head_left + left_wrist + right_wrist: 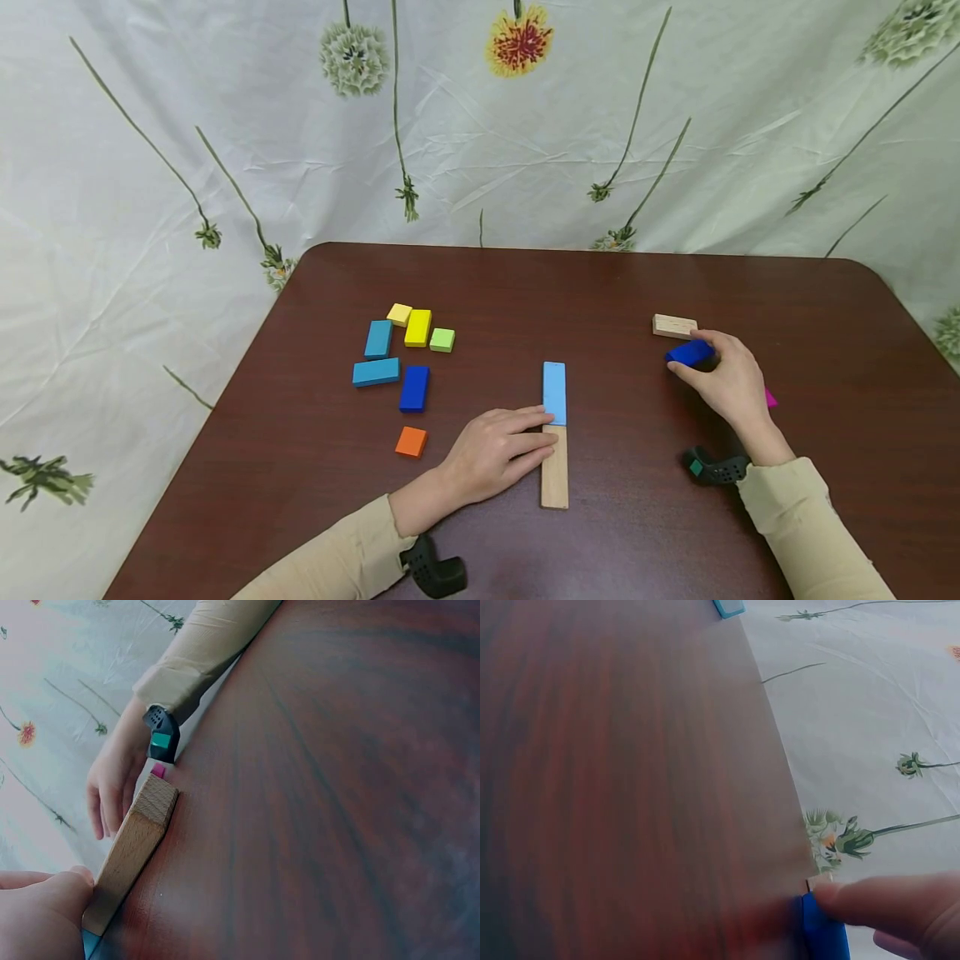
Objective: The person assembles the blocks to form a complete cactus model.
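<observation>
A light blue block [554,387] and a plain wooden block [555,479] lie end to end in a straight line on the table. My left hand [491,454] rests its outstretched fingertips on them around their joint; the left wrist view shows the wooden block [129,851] beside the thumb. On the right, my right hand [727,383] pinches a dark blue block [690,353] between thumb and fingers. Just beyond it lies another pale wooden block [674,326]. A magenta block [771,399] peeks out from behind the right hand, mostly hidden.
Left on the brown table [480,308] lies a loose group: an orange block [411,442], a dark blue one [414,389], two teal ones [376,372], a green one [442,340] and two yellow ones [417,328]. Flower-printed cloth [480,125] hangs behind the table.
</observation>
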`<state>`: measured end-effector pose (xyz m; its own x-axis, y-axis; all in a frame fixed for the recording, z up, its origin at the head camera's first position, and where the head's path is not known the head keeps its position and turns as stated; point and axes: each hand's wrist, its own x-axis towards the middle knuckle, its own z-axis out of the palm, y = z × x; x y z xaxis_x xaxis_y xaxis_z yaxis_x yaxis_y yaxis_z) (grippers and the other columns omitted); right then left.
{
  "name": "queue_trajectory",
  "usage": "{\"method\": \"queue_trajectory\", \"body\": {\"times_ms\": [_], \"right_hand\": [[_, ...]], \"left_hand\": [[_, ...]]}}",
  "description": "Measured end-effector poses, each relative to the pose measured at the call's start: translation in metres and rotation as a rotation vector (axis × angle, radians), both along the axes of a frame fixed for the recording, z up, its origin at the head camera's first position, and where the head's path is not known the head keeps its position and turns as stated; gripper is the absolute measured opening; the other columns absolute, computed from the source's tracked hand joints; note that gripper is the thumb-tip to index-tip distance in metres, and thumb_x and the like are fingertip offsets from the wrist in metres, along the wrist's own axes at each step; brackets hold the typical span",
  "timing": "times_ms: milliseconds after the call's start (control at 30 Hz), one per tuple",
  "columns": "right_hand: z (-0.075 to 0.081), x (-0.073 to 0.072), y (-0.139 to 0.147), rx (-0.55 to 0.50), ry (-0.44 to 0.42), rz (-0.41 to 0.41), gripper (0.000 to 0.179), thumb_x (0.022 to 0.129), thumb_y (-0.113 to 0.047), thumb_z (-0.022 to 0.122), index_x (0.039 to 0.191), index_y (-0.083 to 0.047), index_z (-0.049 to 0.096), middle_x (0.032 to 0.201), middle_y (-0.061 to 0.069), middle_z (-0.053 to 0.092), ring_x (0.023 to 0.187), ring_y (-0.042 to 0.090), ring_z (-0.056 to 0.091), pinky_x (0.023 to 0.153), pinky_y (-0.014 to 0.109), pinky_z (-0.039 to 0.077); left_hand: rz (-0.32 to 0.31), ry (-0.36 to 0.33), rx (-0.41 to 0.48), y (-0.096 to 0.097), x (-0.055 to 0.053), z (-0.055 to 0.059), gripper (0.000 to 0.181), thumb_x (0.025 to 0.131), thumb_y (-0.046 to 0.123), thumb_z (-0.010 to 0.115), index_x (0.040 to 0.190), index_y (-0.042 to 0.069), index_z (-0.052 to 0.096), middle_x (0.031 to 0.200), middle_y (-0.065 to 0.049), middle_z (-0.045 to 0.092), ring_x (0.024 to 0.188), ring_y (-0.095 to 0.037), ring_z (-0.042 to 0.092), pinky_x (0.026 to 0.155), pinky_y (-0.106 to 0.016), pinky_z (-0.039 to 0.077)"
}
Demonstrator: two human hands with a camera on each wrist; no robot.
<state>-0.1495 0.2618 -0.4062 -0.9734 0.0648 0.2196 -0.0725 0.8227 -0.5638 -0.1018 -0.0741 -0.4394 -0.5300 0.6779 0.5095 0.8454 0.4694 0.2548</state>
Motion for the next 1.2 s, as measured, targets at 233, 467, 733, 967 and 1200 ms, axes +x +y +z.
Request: {"method": "queue_trajectory", "body": {"times_ms": [233, 467, 733, 967, 1200], "right_hand": [[-0.002, 0.000, -0.001, 0.019, -0.019, 0.001, 0.058, 0.082, -0.027, 0.072, 0.126, 0.005, 0.052, 0.127, 0.032, 0.048, 0.112, 0.052, 0.041, 0.091, 0.061, 0.034], [-0.003, 0.002, -0.010, 0.031, -0.015, -0.008, 0.058, 0.081, -0.034, 0.072, 0.123, 0.004, 0.056, 0.123, 0.030, 0.052, 0.106, 0.048, 0.046, 0.087, 0.058, 0.038], [-0.003, 0.005, -0.031, 0.009, 0.035, 0.043, 0.054, 0.078, -0.039, 0.075, 0.116, -0.001, 0.063, 0.116, 0.022, 0.060, 0.101, 0.041, 0.050, 0.083, 0.053, 0.040], [-0.004, 0.013, -0.051, 0.008, 0.036, 0.109, 0.050, 0.077, -0.042, 0.075, 0.109, -0.005, 0.068, 0.113, 0.018, 0.061, 0.101, 0.037, 0.049, 0.080, 0.052, 0.043], [-0.008, 0.018, -0.063, 0.022, 0.027, 0.122, 0.050, 0.075, -0.047, 0.075, 0.103, -0.007, 0.069, 0.107, 0.014, 0.062, 0.099, 0.034, 0.050, 0.077, 0.049, 0.045]], "left_hand": [[0.001, -0.002, -0.004, 0.000, 0.000, 0.000, 0.022, 0.088, 0.026, 0.066, 0.108, 0.019, 0.073, 0.121, 0.001, 0.063, 0.119, -0.012, 0.052, 0.095, -0.027, 0.043], [0.004, -0.006, -0.007, 0.001, 0.000, 0.001, 0.022, 0.088, 0.027, 0.066, 0.108, 0.019, 0.073, 0.122, 0.001, 0.063, 0.119, -0.011, 0.052, 0.095, -0.028, 0.044], [-0.002, -0.007, -0.008, 0.001, -0.001, 0.001, 0.022, 0.088, 0.027, 0.066, 0.108, 0.019, 0.073, 0.121, 0.002, 0.063, 0.119, -0.011, 0.053, 0.094, -0.028, 0.044], [0.000, -0.013, -0.013, 0.001, 0.000, 0.001, 0.022, 0.089, 0.026, 0.066, 0.108, 0.019, 0.073, 0.122, 0.002, 0.062, 0.119, -0.011, 0.052, 0.095, -0.027, 0.044], [0.001, -0.019, -0.012, 0.000, 0.000, 0.002, 0.022, 0.088, 0.026, 0.066, 0.108, 0.019, 0.073, 0.122, 0.002, 0.062, 0.119, -0.012, 0.052, 0.094, -0.028, 0.044]]}}
